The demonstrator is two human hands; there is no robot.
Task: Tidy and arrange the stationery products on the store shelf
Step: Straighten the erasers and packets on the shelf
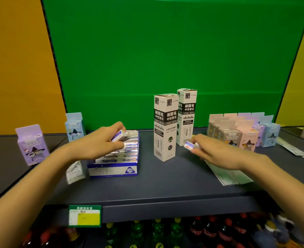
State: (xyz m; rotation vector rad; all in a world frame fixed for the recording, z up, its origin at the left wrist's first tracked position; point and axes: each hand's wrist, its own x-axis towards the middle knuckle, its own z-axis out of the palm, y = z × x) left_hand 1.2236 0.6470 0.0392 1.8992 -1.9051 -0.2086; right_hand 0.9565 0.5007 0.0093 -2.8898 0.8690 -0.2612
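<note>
Nearest us, a green-framed price tag (84,216) hangs on the front lip of the dark shelf (156,185), with drink bottles (210,231) on the level below. Farther in, our left hand (101,143) pinches a small white eraser (121,136) between thumb and fingers, right above the rows of erasers in the blue 2B display box (112,170). Our right hand (213,152) grips a second eraser (190,145) at its fingertips, near the foot of two upright white refill boxes (164,127). Behind that hand stand pastel cartons (244,135), and a green back panel (165,51) closes the shelf.
</note>
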